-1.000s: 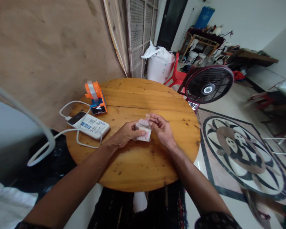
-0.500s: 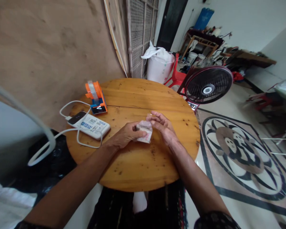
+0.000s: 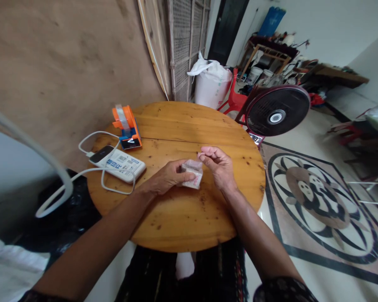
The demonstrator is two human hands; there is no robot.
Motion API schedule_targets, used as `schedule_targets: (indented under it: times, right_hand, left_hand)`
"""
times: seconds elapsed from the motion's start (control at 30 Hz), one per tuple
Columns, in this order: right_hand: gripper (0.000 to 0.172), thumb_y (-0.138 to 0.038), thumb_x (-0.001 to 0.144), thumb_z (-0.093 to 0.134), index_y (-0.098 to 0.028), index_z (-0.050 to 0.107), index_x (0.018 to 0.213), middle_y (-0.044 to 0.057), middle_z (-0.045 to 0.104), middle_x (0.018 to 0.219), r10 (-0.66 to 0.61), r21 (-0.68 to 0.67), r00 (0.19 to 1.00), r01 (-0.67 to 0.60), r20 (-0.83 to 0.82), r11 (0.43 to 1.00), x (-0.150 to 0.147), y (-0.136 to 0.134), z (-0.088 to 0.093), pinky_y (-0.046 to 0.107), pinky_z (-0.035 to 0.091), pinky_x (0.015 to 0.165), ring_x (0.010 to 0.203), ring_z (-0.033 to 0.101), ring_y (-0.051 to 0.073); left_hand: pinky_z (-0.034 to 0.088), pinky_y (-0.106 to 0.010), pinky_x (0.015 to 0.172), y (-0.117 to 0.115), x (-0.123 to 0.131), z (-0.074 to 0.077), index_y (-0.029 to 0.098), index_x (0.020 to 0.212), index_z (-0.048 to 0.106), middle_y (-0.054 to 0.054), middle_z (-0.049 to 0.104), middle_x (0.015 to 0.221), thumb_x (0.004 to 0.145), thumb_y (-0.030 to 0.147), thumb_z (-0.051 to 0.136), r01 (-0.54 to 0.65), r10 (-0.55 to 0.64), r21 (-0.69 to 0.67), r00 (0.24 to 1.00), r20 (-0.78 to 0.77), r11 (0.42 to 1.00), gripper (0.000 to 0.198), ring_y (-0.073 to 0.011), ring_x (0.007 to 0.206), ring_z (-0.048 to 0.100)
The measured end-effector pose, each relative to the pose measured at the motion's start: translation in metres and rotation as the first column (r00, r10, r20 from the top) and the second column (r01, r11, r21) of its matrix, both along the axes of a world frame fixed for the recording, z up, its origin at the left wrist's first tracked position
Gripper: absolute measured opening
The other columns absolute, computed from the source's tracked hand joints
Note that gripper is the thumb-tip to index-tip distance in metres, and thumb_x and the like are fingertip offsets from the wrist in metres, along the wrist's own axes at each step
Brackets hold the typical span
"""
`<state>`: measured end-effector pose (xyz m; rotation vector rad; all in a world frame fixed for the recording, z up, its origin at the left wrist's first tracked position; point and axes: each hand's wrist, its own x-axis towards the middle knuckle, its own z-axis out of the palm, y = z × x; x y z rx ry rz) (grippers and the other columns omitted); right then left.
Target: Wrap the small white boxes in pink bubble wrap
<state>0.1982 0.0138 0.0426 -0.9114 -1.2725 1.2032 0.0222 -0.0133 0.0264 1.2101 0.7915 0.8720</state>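
Observation:
My left hand [image 3: 171,177] is closed around a small white box [image 3: 193,183] with red print, thumb across its front face. Crinkled clear plastic wrap [image 3: 193,164] stands up from the top of the box. Just to the right, my right hand [image 3: 219,164] pinches a bit of the clear plastic between thumb and forefinger, its other fingers curled. Whether that bit is still joined to the wrap on the box I cannot tell. Both hands are over the round wooden table [image 3: 176,226].
On the table's left lie a white power bank [image 3: 122,165] with a looping white cable [image 3: 102,184] and an orange-and-blue tape dispenser [image 3: 127,126]. A fan [image 3: 277,113] stands beyond the right edge. Behind are a white sack [image 3: 212,86] and a red chair [image 3: 234,98].
My right hand's fingers have curled in from a looser spread into a pinch by the wrap. The left hand and the box have hardly moved.

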Motion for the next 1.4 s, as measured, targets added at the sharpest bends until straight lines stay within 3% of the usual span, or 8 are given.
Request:
schedule_targets:
  times: [0.23, 0.5, 0.7, 0.87, 0.97, 1.07, 1.23, 1.4]
  right_hand:
    - [0.025, -0.036, 0.068, 0.080, -0.024, 0.068, 0.086, -0.001, 0.070, 0.079, -0.005, 0.018, 0.999, 0.004, 0.050, 1.000, -0.006, -0.010, 0.002, 0.035, 0.055, 0.079, 0.074, 0.065, 0.016]
    - [0.021, -0.034, 0.071, 0.078, -0.025, 0.068, 0.087, 0.000, 0.070, 0.082, 0.016, 0.031, 0.998, -0.018, 0.067, 0.999, -0.009, -0.013, -0.003, 0.033, 0.055, 0.077, 0.076, 0.066, 0.016]
    - [0.014, -0.032, 0.080, 0.071, -0.027, 0.070, 0.094, 0.001, 0.072, 0.088, 0.001, 0.156, 0.986, -0.028, 0.166, 0.987, -0.010, -0.017, -0.006, 0.034, 0.056, 0.081, 0.081, 0.068, 0.016]
    - [0.017, -0.027, 0.087, 0.064, -0.029, 0.071, 0.102, 0.002, 0.073, 0.096, -0.116, 0.368, 0.918, -0.035, 0.379, 0.929, -0.009, -0.020, -0.011, 0.035, 0.055, 0.086, 0.086, 0.068, 0.018]
    - [0.018, -0.023, 0.087, 0.063, -0.029, 0.071, 0.103, 0.002, 0.074, 0.097, -0.205, 0.480, 0.885, -0.024, 0.418, 0.877, -0.011, -0.019, -0.011, 0.034, 0.055, 0.087, 0.088, 0.069, 0.018]
    - [0.018, -0.020, 0.088, 0.061, -0.028, 0.071, 0.101, 0.002, 0.075, 0.096, -0.255, 0.557, 0.868, -0.030, 0.426, 0.830, -0.014, -0.019, -0.010, 0.033, 0.055, 0.086, 0.089, 0.070, 0.017]
    - [0.016, -0.018, 0.088, 0.060, -0.025, 0.070, 0.100, 0.002, 0.075, 0.091, -0.327, 0.664, 0.861, -0.016, 0.389, 0.748, -0.016, -0.017, -0.009, 0.030, 0.056, 0.080, 0.084, 0.070, 0.015]
    - [0.018, -0.015, 0.088, 0.060, -0.026, 0.068, 0.100, 0.002, 0.074, 0.091, -0.341, 0.703, 0.842, -0.061, 0.417, 0.708, -0.012, -0.015, -0.007, 0.033, 0.054, 0.081, 0.087, 0.069, 0.016]
  left_hand:
    - [0.048, -0.029, 0.078, 0.004, 0.001, -0.009, 0.017, 0.117, 0.063, -0.005, 0.069, 0.101, 0.071, 0.038, 0.078, -0.061, 0.065, -0.048, 0.994, 0.090, 0.997, 0.053, -0.0164, 0.083, 0.063]
    - [0.048, -0.027, 0.078, 0.005, 0.001, -0.009, 0.017, 0.105, 0.067, -0.002, 0.070, 0.093, 0.067, 0.033, 0.082, -0.127, 0.156, -0.150, 0.967, 0.201, 0.980, 0.044, -0.0130, 0.077, 0.063]
    - [0.049, -0.028, 0.080, 0.005, 0.003, -0.009, 0.017, 0.105, 0.065, -0.001, 0.069, 0.092, 0.067, 0.031, 0.083, -0.143, 0.195, -0.201, 0.942, 0.272, 0.969, 0.044, -0.0128, 0.078, 0.063]
    - [0.047, -0.027, 0.076, 0.007, 0.005, -0.008, 0.015, 0.096, 0.067, -0.002, 0.068, 0.084, 0.067, 0.030, 0.083, -0.096, 0.203, -0.291, 0.909, 0.364, 0.952, 0.037, -0.0122, 0.073, 0.061]
    - [0.046, -0.025, 0.071, 0.010, 0.002, -0.007, 0.013, 0.093, 0.068, -0.004, 0.068, 0.081, 0.069, 0.030, 0.079, -0.008, 0.144, -0.306, 0.893, 0.426, 0.952, 0.031, -0.0124, 0.070, 0.060]
    - [0.046, -0.024, 0.065, 0.010, -0.003, -0.003, 0.013, 0.088, 0.070, -0.004, 0.068, 0.077, 0.063, 0.021, 0.076, 0.062, 0.100, -0.315, 0.876, 0.472, 0.947, 0.028, -0.0132, 0.067, 0.059]
    - [0.047, -0.023, 0.069, 0.007, -0.006, 0.000, 0.013, 0.099, 0.069, -0.004, 0.070, 0.082, 0.062, 0.012, 0.076, -0.009, 0.157, -0.317, 0.882, 0.444, 0.948, 0.037, -0.0136, 0.073, 0.063]
    - [0.049, -0.024, 0.073, 0.007, -0.006, -0.001, 0.014, 0.099, 0.070, -0.004, 0.071, 0.083, 0.064, 0.013, 0.078, -0.051, 0.201, -0.325, 0.871, 0.449, 0.944, 0.037, -0.0135, 0.075, 0.065]
